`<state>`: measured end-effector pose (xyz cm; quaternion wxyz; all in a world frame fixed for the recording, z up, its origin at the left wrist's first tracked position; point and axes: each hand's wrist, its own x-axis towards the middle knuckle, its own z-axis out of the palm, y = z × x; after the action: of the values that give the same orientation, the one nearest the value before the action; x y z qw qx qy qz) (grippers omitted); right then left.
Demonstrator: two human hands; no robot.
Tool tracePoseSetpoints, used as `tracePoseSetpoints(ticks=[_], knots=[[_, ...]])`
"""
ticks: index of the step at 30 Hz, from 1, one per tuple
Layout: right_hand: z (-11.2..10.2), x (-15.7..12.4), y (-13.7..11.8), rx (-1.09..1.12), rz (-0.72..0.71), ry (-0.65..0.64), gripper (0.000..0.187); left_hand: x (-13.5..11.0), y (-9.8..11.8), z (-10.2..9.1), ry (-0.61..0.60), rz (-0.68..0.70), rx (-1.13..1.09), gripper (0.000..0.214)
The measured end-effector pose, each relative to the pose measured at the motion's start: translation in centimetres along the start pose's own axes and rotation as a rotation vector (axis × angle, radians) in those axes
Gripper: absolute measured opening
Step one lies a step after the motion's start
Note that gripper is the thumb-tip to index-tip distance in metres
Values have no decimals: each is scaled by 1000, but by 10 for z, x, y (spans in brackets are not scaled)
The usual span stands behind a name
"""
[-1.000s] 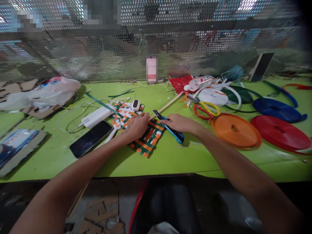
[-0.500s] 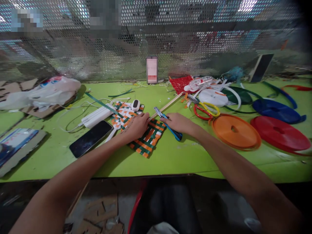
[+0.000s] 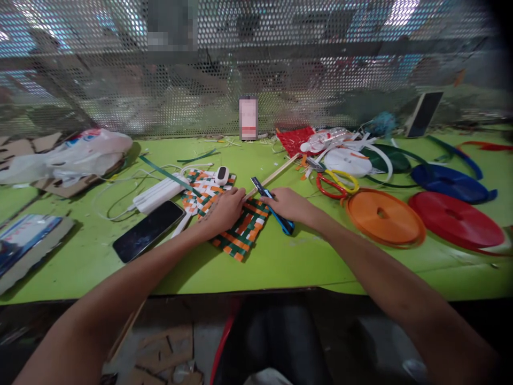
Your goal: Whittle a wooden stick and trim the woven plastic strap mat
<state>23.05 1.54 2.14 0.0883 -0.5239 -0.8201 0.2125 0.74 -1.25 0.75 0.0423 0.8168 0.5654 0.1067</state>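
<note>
My left hand [image 3: 229, 212] is closed on the near end of a pale wooden stick [image 3: 277, 173], low over a woven mat. The woven mat [image 3: 237, 245] has green, orange and white plastic strips and lies partly under this hand. A blue utility knife [image 3: 285, 223] is in my closed right hand [image 3: 289, 204], with its blade out and slanting up-left beside the stick. Whether the blade touches the stick I cannot tell. Behind my left hand is another woven area [image 3: 193, 195] in white and orange, with a small white device [image 3: 222, 175] on it.
A dark phone [image 3: 148, 231] and white power bank [image 3: 159, 193] lie left. To the right are scissors [image 3: 336, 184] and strip coils, among them orange [image 3: 364, 216], red [image 3: 457, 219] and blue [image 3: 449, 184]. Another phone [image 3: 248, 118] stands against the perforated metal screen [image 3: 192, 101].
The knife has turned slightly in my right hand, and its blade now looks darker. My left hand stays on the stick. The whole view has shifted a little.
</note>
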Motion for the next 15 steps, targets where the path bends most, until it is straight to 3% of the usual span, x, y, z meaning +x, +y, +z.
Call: tracePoseSetpoints(ticks=[11, 15], knots=[[-17, -2, 8, 1, 36, -159, 53, -1, -4, 0, -2, 4, -61, 13], [-12, -2, 5, 28, 24, -133, 52, -1, -2, 0, 16, 2, -60, 14]])
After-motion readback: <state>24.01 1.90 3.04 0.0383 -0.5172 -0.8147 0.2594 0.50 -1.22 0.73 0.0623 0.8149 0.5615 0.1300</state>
